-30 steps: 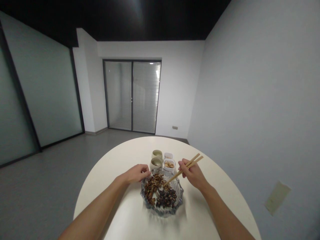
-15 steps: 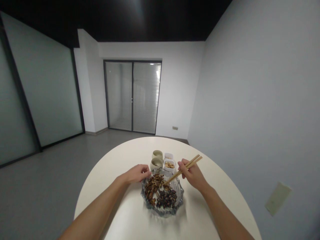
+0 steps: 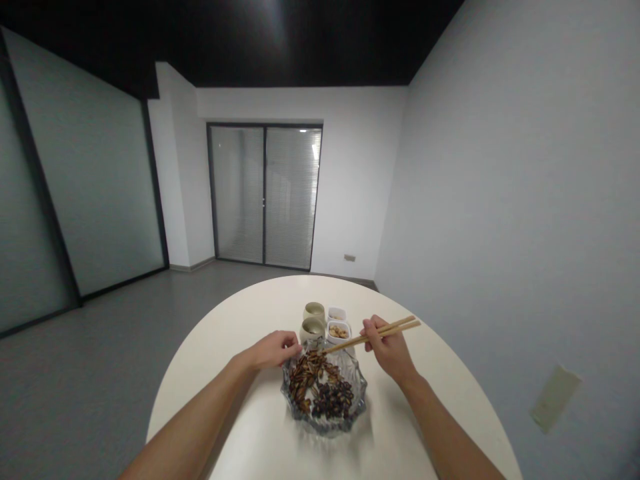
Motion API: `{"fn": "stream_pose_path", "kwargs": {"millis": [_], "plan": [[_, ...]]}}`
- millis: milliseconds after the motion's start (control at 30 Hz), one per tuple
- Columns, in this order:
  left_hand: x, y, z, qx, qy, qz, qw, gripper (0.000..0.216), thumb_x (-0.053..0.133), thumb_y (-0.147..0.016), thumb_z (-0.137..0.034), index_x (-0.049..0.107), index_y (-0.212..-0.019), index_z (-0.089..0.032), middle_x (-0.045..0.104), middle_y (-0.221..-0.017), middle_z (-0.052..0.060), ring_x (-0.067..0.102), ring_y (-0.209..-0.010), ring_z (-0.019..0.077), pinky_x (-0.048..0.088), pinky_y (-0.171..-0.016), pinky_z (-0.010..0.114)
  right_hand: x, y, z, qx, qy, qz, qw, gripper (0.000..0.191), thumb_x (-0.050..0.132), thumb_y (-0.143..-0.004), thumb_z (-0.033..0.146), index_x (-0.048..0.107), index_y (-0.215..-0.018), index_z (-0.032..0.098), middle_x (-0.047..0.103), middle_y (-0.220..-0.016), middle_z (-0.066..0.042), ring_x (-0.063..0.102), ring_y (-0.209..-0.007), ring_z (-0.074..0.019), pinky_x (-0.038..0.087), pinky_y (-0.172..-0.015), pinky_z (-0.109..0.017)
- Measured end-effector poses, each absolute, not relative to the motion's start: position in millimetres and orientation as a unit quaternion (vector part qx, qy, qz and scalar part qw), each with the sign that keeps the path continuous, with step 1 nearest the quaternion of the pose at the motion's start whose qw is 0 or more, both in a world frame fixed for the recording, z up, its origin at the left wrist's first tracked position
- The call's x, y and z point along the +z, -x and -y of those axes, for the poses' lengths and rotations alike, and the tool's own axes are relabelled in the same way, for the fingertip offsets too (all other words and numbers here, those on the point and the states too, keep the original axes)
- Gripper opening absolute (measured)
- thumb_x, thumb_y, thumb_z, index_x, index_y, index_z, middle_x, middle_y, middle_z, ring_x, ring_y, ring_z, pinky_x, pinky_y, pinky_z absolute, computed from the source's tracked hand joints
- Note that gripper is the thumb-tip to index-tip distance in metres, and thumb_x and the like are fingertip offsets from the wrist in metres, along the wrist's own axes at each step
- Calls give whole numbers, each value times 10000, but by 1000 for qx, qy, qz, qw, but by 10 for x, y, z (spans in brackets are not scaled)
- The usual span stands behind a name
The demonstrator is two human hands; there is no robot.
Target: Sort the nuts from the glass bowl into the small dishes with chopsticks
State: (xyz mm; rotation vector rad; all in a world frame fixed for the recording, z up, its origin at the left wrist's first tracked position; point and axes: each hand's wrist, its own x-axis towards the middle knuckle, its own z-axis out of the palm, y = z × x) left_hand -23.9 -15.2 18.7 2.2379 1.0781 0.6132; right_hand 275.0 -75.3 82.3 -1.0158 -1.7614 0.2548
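A cut-glass bowl sits near the middle of the table, holding brown strips and dark, glossy pieces. My right hand grips wooden chopsticks, which run nearly level, their tips over the bowl's far rim beside a small white dish of nuts. My left hand rests curled just above the bowl's left rim, holding nothing. A ceramic cup stands close to its fingertips, with a second cup and a white dish behind.
The round white table ends in a curved edge on all visible sides. Grey floor surrounds it. A glass double door stands ahead, with frosted glass panels at left and a pale wall at right.
The chopsticks have swung from slanting down into the bowl to nearly level, with their tips lifted toward the far rim. My left hand has barely moved.
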Motion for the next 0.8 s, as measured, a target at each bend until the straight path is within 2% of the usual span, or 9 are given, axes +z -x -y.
{"fn": "stream_pose_path", "kwargs": {"millis": [367, 800], "plan": [[179, 235, 156, 227, -841, -406, 278, 398, 464, -906, -512, 621, -823, -155, 611, -711, 6, 545, -657, 151, 405, -621, 238, 736, -2630, 781, 67, 438, 694, 568, 495, 407, -985, 539, 592, -672, 202, 575, -507, 6, 559, -484, -151, 419, -500, -251], [241, 213, 200, 227, -835, -410, 288, 420, 461, -899, -528, 620, -819, -147, 598, -716, 7, 533, -644, 143, 397, -589, 231, 620, -2573, 724, 53, 461, 695, 549, 466, 425, -982, 506, 579, -660, 206, 594, -549, 6, 572, -533, -159, 418, -547, -258]]}}
